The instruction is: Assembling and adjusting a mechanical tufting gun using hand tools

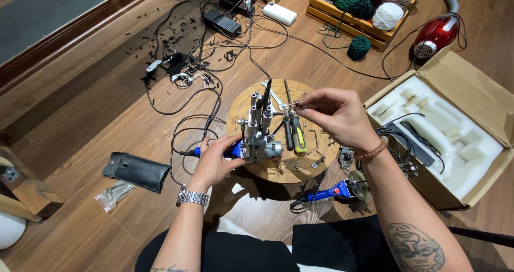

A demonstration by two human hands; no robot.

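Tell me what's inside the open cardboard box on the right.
The cardboard box holds a white foam insert with empty moulded slots; black cables spill over its near edge. Whatever lies under the foam is hidden.

floor point(80, 122): brown wood planks | baseboard point(80, 31): dark wood | light: even

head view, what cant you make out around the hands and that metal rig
- Rig base: head view, covered by the left hand.
- Small metal part pinched by the right hand: too small, and the fingers hide most of it.
- Tool with the blue handle below the wooden disc: its head is blurred behind the right wrist.
- Box contents: right side cut off by its flap.
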